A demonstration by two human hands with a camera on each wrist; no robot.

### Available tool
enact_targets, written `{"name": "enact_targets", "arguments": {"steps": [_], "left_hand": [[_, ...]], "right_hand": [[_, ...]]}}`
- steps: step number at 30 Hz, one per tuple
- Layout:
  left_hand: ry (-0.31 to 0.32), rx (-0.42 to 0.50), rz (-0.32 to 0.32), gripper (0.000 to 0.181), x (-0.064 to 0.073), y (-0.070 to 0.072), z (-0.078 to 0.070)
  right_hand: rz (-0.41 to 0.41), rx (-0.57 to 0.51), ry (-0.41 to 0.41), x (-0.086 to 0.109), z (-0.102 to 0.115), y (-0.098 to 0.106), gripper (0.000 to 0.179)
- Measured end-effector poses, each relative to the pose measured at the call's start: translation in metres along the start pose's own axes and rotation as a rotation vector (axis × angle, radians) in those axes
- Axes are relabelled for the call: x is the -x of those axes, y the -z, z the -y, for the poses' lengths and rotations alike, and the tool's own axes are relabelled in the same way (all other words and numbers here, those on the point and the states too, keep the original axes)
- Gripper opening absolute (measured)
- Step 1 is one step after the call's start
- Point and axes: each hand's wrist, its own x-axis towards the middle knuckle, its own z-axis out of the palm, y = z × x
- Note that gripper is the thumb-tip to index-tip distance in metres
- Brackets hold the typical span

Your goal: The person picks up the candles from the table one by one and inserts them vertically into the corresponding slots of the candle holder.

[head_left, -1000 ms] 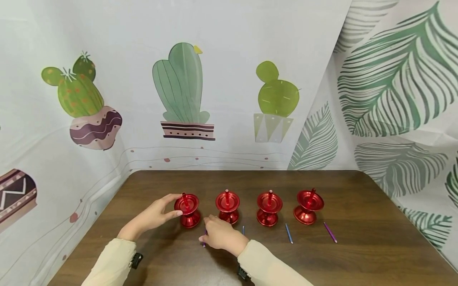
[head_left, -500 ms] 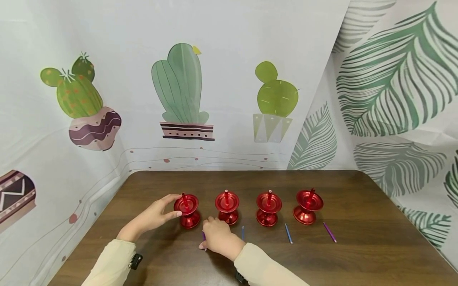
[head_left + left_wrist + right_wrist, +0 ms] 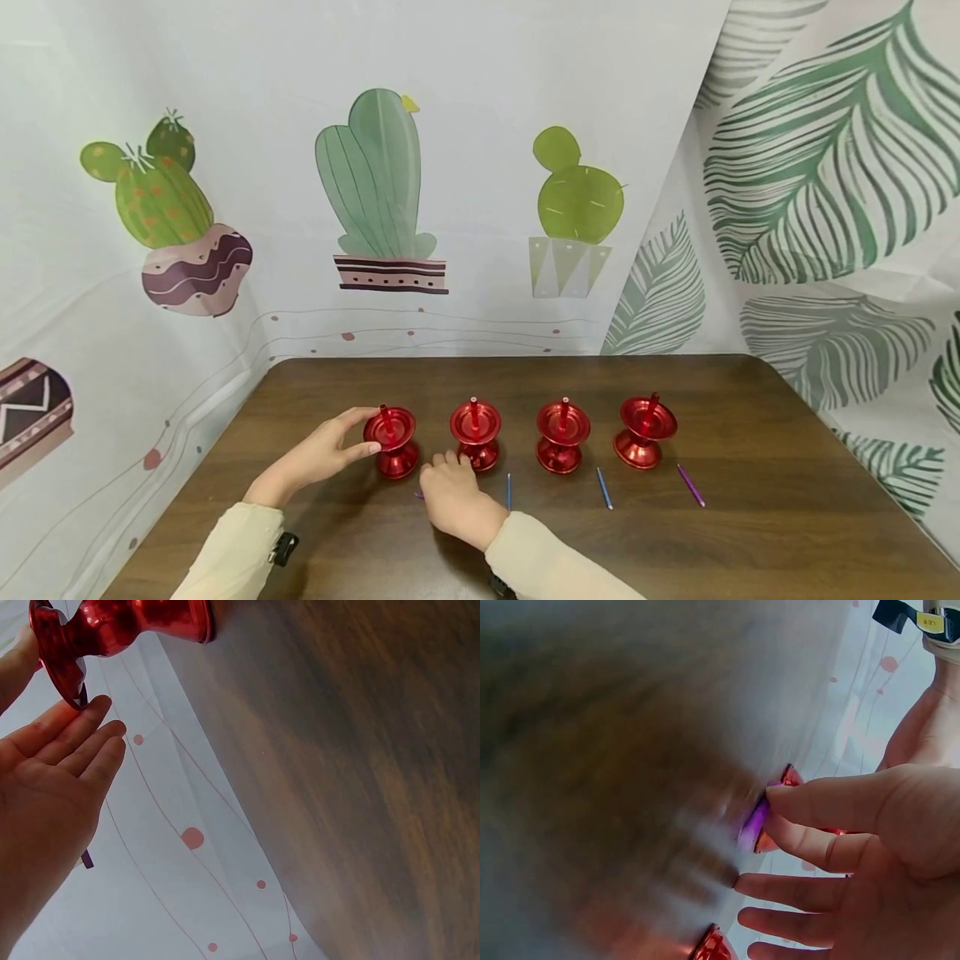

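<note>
At the left end of a row of red metallic candle holders, my left hand [image 3: 326, 450] holds the dish rim of the leftmost candle holder [image 3: 399, 461] between thumb and fingers. Its base stands on the table. In the left wrist view, the fingers [image 3: 79, 739] are nearly straight against the rim of the candle holder [image 3: 112, 626]. My right hand [image 3: 459, 498] is low over the table, in front of the gap between the first two holders. Its thumb and index finger pinch a thin purple candle [image 3: 754, 823], mostly hidden by the hand in the head view.
Three more red candle holders stand to the right: one [image 3: 480, 454] behind my right hand, one [image 3: 562, 458] mid-row, one [image 3: 639, 452] at the end. Before them lie two thin blue candles [image 3: 509, 492] and another purple candle [image 3: 692, 486]. A printed cloth [image 3: 487, 167] hangs behind the table.
My right hand has turned slightly, and the purple candle has swung from pointing away to lying more sideways, its end now showing left of the fingers. The left hand stays on the holder.
</note>
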Motion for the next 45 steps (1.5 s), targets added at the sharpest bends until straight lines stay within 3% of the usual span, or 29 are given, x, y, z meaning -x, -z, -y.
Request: {"name": "enact_targets", "arguments": {"steps": [7,13,15,19,22,33,40,45], "left_hand": [[-0.018,-0.002,0.0,0.058,-0.001,0.0,0.0],[-0.017,0.002,0.003,0.055,0.0,0.001,-0.001],[-0.018,-0.004,0.008,0.056,0.0,0.001,-0.002],[-0.02,-0.014,0.008,0.056,0.0,0.001,-0.001],[-0.034,-0.025,-0.002,0.055,-0.001,0.0,-0.001],[-0.052,-0.044,-0.008,0.054,-0.001,0.0,-0.003],[-0.047,-0.06,-0.005,0.055,-0.002,0.0,-0.001],[-0.046,-0.062,-0.011,0.055,-0.003,-0.001,-0.001]], "right_hand": [[0.019,-0.005,-0.007,0.0,0.002,0.0,0.034],[-0.032,-0.097,0.016,0.001,-0.001,0.001,0.044],[-0.062,-0.143,0.029,0.002,-0.002,0.002,0.037],[-0.155,-0.279,0.059,0.0,-0.006,0.006,0.019],[-0.218,-0.406,0.068,-0.003,-0.01,0.009,0.019],[-0.334,-0.798,0.03,-0.02,-0.012,0.022,0.006],[-0.338,-0.99,0.004,-0.037,-0.012,0.033,0.005],[-0.325,-1.175,-0.069,-0.05,-0.011,0.041,0.004]]}}
